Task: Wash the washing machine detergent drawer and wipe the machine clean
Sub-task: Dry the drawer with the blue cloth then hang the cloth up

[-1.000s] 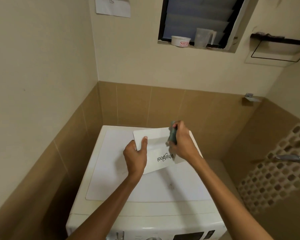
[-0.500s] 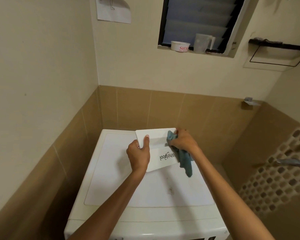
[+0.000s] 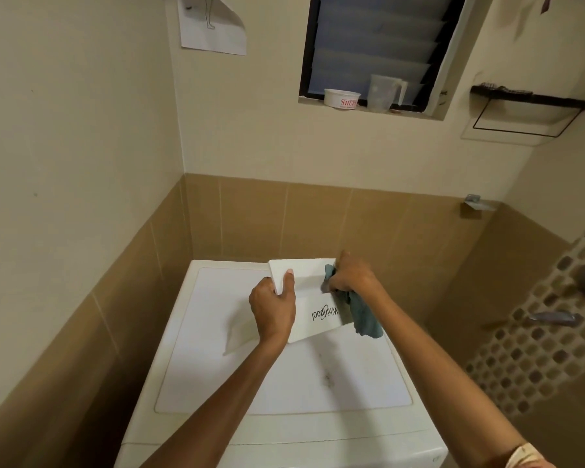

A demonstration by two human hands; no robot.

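Observation:
The white detergent drawer [image 3: 313,300], its front panel printed with a brand name, is held tilted above the top of the white washing machine [image 3: 217,366]. My left hand [image 3: 273,307] grips the drawer's left edge, thumb on the panel face. My right hand [image 3: 352,278] holds a blue-green cloth [image 3: 363,314] bunched against the drawer's right edge; the loose end of the cloth hangs down. The drawer's body behind the panel is hidden.
The machine stands in a corner with tiled walls on the left and behind. A window sill above holds a white tub [image 3: 341,102] and a clear jug [image 3: 384,92]. A tap and handle [image 3: 554,317] stick out of the mosaic wall on the right.
The cloth went from bunched at the panel's top to hanging loose at its right edge. The drawer and both hands shifted slightly away from me; the view tilted a little upward.

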